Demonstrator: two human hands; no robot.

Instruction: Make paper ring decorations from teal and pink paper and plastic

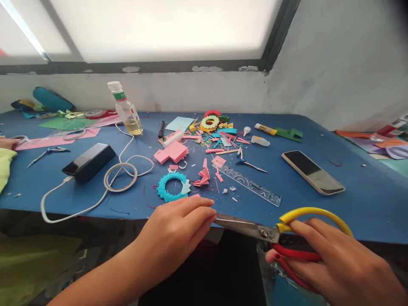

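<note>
My right hand [344,259] grips scissors [248,226] with one yellow and one red handle. Their blades look closed or nearly so and point left, over the table's front edge. At the blade tips is my left hand [178,221], fingers pressed together; whatever they pinch is hidden behind them. A bit of pink paper shows just above its knuckles. Right beyond that hand lies a blue folded-paper ring [164,193] with a pale segment. Pink folded pieces [204,175] and a clear ruler [248,182] lie past the fingers.
Paper scraps [223,138], a pink paper stack [174,151] and a glue stick [266,128] cover mid-table. A phone [312,172] lies right. Leftward are a tape roll [121,190], cabled black device [89,161], bottle [127,112] and another person's sleeve [6,168].
</note>
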